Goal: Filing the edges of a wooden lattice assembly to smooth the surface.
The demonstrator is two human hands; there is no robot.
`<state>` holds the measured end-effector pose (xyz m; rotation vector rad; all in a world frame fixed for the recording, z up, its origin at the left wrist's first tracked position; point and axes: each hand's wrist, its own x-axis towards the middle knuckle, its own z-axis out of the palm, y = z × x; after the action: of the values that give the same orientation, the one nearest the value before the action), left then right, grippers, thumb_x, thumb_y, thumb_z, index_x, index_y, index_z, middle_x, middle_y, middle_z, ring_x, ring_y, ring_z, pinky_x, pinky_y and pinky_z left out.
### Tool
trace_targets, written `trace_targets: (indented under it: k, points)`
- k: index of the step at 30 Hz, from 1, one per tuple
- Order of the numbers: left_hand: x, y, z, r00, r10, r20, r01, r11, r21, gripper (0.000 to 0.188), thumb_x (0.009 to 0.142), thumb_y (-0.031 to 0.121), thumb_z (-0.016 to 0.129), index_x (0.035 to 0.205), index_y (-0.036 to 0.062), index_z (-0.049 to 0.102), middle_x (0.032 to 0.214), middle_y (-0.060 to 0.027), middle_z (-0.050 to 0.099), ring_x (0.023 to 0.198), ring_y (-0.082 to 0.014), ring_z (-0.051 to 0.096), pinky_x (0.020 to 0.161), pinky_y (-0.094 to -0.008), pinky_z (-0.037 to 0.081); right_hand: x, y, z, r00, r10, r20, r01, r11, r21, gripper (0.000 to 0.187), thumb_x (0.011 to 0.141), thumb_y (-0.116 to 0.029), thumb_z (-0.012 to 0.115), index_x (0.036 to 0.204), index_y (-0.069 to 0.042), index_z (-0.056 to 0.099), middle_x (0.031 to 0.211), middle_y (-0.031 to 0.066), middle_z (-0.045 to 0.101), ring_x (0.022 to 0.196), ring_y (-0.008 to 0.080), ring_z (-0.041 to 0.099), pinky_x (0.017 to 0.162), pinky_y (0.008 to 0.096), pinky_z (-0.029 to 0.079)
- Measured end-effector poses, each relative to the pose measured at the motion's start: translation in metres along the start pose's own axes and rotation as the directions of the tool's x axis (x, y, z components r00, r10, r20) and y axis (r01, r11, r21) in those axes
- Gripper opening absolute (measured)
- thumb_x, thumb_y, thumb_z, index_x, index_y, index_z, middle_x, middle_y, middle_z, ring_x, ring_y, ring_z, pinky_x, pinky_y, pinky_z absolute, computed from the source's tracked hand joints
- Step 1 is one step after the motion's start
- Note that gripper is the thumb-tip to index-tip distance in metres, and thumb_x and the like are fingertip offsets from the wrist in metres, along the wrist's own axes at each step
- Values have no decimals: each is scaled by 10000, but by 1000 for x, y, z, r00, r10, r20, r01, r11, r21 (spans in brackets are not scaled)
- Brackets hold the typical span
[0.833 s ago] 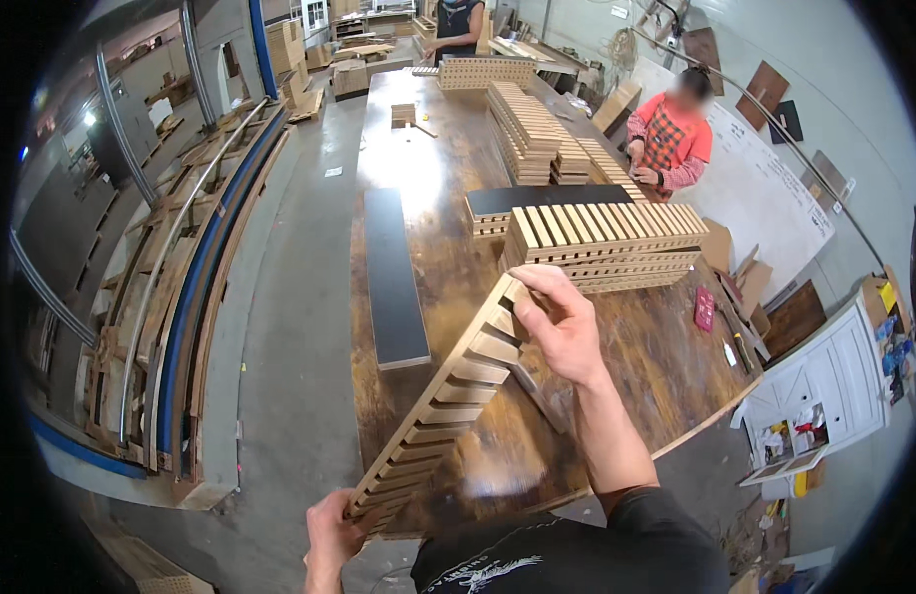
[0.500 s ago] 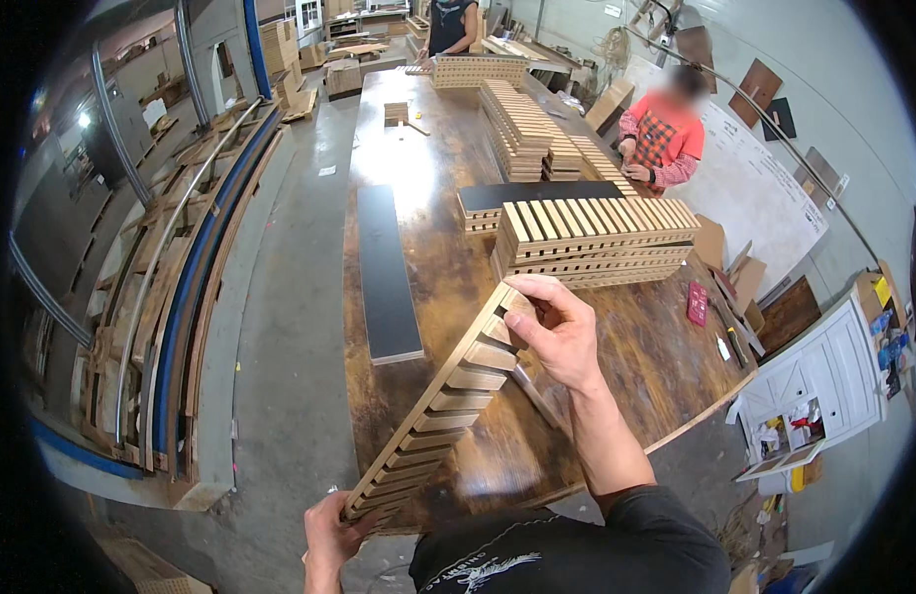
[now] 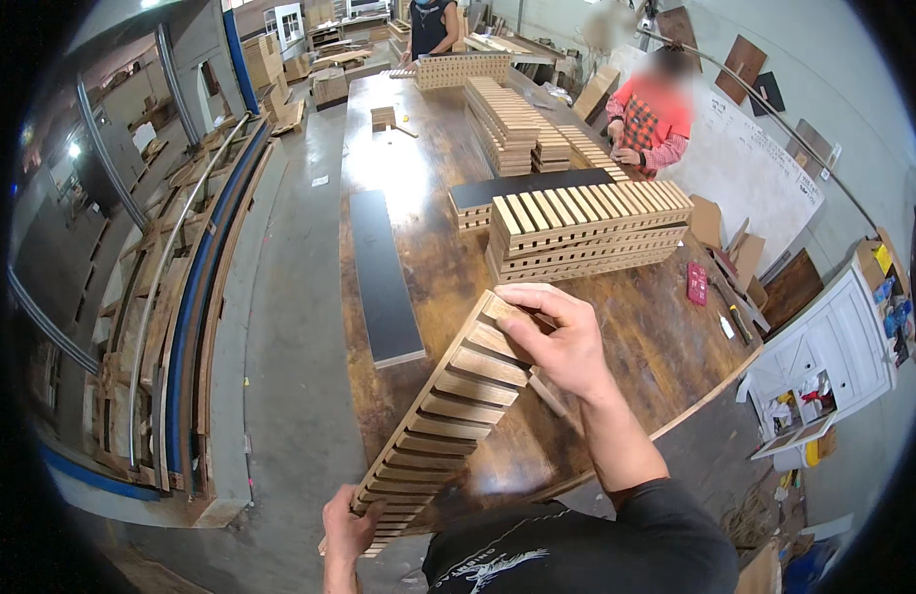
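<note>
A slatted wooden panel [image 3: 446, 408], with pale slats side by side along a rail, slants across the near side of the brown worktable [image 3: 636, 342]. Around its upper far end my right hand [image 3: 560, 335] is closed, thumb on the end slat. Lower down, my left hand [image 3: 349, 523] grips its near end by the edge. Beyond my right hand lies a stack of similar slatted panels [image 3: 589, 233]. Partly hidden by the panel and my right wrist, a narrow strip [image 3: 549, 394] rests on the tabletop.
A black-faced board [image 3: 386, 282] lies on the table's left side. More slatted stacks [image 3: 503, 124] stand farther back. Two people work there, one in a red top [image 3: 654, 114] at the right. A red box [image 3: 697, 283] sits near the right edge. Left is a long rack [image 3: 181, 297].
The panel has rolled in my hands, so its slat faces turn more toward me. Its near end sits slightly lower. Both hands still hold it.
</note>
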<state>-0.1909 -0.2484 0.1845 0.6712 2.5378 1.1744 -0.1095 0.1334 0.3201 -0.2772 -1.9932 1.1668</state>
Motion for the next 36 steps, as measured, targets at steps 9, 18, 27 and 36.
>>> trace_targets:
  k: [9, 18, 27, 36]
  points:
    - [15, -50, 3, 920, -132, 370, 206, 964, -168, 189, 952, 165, 719, 1007, -16, 725, 815, -67, 719, 774, -146, 632, 742, -330, 532, -42, 45, -43, 902, 201, 382, -415, 651, 636, 600, 1015, -247, 667, 1474, 121, 552, 1481, 213, 631, 1352, 273, 626, 1171, 370, 459]
    - [14, -104, 34, 774, -150, 615, 499, 742, -448, 458, 1133, 330, 518, 1254, -79, 684, 1126, -74, 745, 1036, -153, 640, 938, -324, 506, -53, 38, -19, 969, 111, 220, -221, 785, 579, 470, 1073, -154, 605, 1474, 89, 573, 1573, 199, 554, 1461, 278, 519, 1233, 396, 380]
    - [13, -97, 29, 754, -212, 622, 510, 785, -350, 456, 1135, 312, 504, 1269, -92, 669, 1159, -100, 747, 1061, -174, 656, 962, -326, 502, -57, 39, -13, 987, 98, 127, -153, 810, 566, 418, 1047, -108, 627, 1405, 109, 618, 1520, 241, 590, 1411, 298, 568, 1200, 410, 431]
    - [15, -68, 27, 835, -233, 499, 423, 852, -310, 281, 1045, 171, 525, 1116, -34, 704, 937, -14, 687, 859, -133, 555, 805, -314, 484, -58, 64, 15, 980, 190, -49, -139, 849, 510, 502, 1132, -295, 513, 1483, 61, 562, 1480, 188, 629, 1331, 262, 624, 1134, 379, 479]
